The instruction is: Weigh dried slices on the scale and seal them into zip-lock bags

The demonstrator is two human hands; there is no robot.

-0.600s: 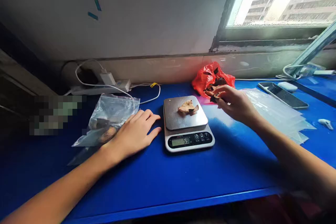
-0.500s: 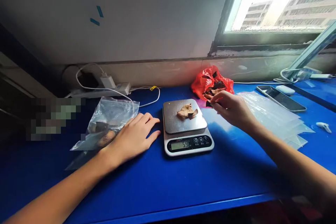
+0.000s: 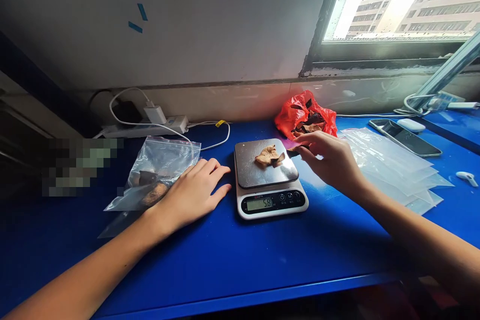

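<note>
A digital kitchen scale (image 3: 272,205) stands between my hands, its display reading about 5.8. Pale brown pieces of dried peel (image 3: 267,156) lie on its steel plate. My right hand (image 3: 330,157) pinches a dark piece of dried peel (image 3: 296,150) at the plate's right edge. Behind it, an open red plastic bag (image 3: 287,122) holds several more curled, dark pieces. My left hand (image 3: 200,182) lies open on the table just left of the scale, fingers spread. Partly under its wrist side are clear zip bags (image 3: 168,152) with brown pieces inside.
Flat clear zip bags (image 3: 390,160) are stacked at the right, with a phone (image 3: 410,137), a white case (image 3: 411,125) and an earbud (image 3: 467,178) beyond. A power strip (image 3: 172,126) with a white cable (image 3: 225,135) runs along the wall. The blue table's front edge (image 3: 262,297) is nearby.
My right hand has moved slightly left from the red bag's front toward the scale plate, carrying the dried peel. The display went from about 5.9 to 5.8. My left hand stays put.
</note>
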